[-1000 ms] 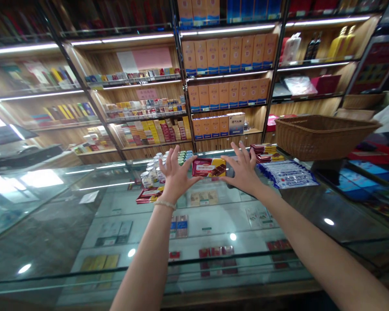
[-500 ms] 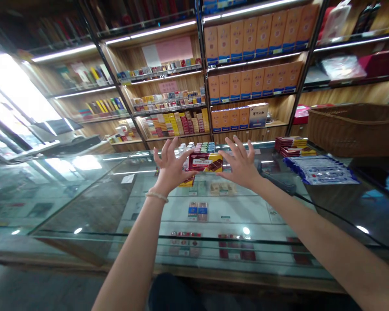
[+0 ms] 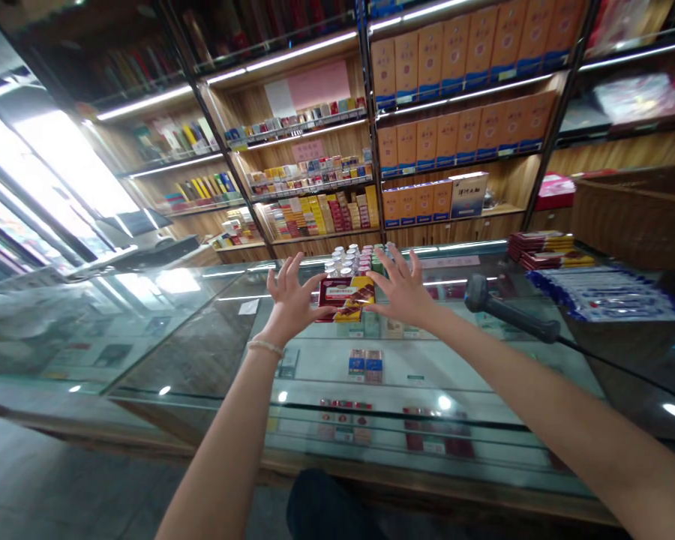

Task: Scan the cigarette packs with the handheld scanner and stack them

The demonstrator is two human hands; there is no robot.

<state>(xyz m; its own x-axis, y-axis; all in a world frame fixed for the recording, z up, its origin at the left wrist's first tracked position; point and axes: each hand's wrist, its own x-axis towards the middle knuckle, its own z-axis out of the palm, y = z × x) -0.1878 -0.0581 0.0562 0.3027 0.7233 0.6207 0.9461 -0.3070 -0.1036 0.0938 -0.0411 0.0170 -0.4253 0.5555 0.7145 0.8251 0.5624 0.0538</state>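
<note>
Between my two hands is a chocolate bar pack (image 3: 346, 292) in a dark red and yellow wrapper, its printed face toward me. My left hand (image 3: 293, 298), with a pale beaded bracelet at the wrist, pinches the pack's left end between thumb and forefinger. At the right end, the thumb and forefinger of my right hand (image 3: 400, 289) grip it, the other fingers raised. Another red and yellow pack seems to lie just under or behind it. Several small white- and pink-capped bottles (image 3: 346, 264) stand on the glass counter (image 3: 309, 356) directly behind the pack.
Right of my hands lies a black handheld scanner (image 3: 509, 309) with a cable. Further right are stacked red and yellow packs (image 3: 548, 247), blue-and-white packets (image 3: 610, 294) and a brown woven basket (image 3: 638, 214). Shelves with orange boxes (image 3: 421, 146) line the back wall.
The view has shifted left, so the shelves and counter goods sit further right. The pack, still in both hands, is slightly lower and left in view. The scanner shows more fully.
</note>
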